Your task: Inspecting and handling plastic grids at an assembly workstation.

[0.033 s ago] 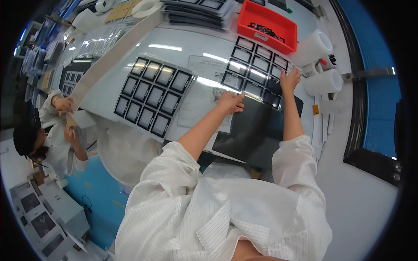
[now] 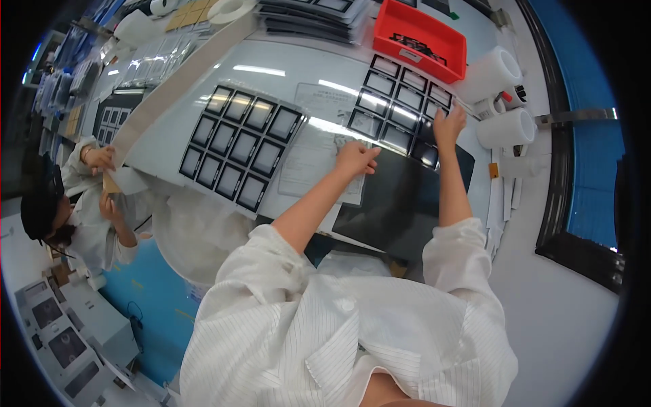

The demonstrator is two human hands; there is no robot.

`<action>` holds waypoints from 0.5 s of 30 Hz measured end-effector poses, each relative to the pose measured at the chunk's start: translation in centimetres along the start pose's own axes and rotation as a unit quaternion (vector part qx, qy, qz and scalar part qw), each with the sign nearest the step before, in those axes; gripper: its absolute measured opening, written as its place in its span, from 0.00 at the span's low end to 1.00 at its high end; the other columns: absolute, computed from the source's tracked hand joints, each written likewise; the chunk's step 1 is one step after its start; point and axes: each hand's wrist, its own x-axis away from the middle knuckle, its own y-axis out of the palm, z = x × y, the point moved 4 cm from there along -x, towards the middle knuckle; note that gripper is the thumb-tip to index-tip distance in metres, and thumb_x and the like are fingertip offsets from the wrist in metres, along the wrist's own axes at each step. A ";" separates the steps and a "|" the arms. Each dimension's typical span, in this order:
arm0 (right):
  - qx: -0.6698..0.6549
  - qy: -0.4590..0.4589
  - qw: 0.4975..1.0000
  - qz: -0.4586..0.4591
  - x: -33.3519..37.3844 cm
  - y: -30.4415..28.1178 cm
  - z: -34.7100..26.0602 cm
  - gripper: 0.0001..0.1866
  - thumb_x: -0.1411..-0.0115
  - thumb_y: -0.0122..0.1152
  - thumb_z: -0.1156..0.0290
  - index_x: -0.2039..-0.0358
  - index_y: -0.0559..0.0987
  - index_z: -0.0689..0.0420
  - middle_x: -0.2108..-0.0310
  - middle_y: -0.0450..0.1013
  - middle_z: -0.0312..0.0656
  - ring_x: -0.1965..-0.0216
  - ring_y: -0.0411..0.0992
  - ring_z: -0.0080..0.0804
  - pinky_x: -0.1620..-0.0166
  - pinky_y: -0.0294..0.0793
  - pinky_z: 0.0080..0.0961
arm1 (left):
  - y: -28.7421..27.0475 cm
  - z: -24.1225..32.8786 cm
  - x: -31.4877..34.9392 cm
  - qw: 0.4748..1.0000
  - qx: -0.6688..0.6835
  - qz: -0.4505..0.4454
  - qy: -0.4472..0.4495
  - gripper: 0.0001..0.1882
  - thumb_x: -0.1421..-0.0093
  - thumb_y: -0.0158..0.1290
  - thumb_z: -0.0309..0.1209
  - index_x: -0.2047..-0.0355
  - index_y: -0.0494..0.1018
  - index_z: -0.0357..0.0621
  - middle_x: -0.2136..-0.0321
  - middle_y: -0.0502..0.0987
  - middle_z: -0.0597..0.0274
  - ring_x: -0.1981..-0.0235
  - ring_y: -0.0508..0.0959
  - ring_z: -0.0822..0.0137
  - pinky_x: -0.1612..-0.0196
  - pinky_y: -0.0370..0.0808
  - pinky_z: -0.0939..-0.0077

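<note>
A sheet of black square frames in rows (image 2: 390,110) lies at the far right of the table, partly over a dark glossy mat (image 2: 386,197). My left hand (image 2: 356,159) is at its near left corner, thumb and fingers closed on the edge. At the right edge, my right hand (image 2: 449,127) grips the sheet between thumb and fingers; part of that grip is hidden. A similar frame sheet (image 2: 239,148) rests flat to the left. Between the two sheets lies a printed paper (image 2: 308,173) under a clear cover.
Behind the sheet stands a red bin (image 2: 434,35) with small black parts. White rolls (image 2: 505,129) line the right side, and stacked frame sheets (image 2: 308,27) lie at the back. A pale strip (image 2: 183,85) borders the left, where a co-worker (image 2: 88,210) handles a card.
Very little differs. Both hands keep their hold on the frame sheet, which sits slightly farther from me; the whole view has shifted a touch.
</note>
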 end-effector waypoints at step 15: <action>-0.390 -0.017 0.840 -0.376 5.2 -6.3 -31.7 0.37 0.62 0.75 0.55 0.57 0.70 0.65 0.58 0.67 0.50 0.57 0.69 0.47 0.58 0.74 0.37 | -17.5 -2.5 15.4 0.709 -0.445 0.394 0.380 0.31 0.50 0.61 0.36 0.50 0.64 0.35 0.50 0.65 0.50 0.43 0.59 0.46 0.42 0.57 0.50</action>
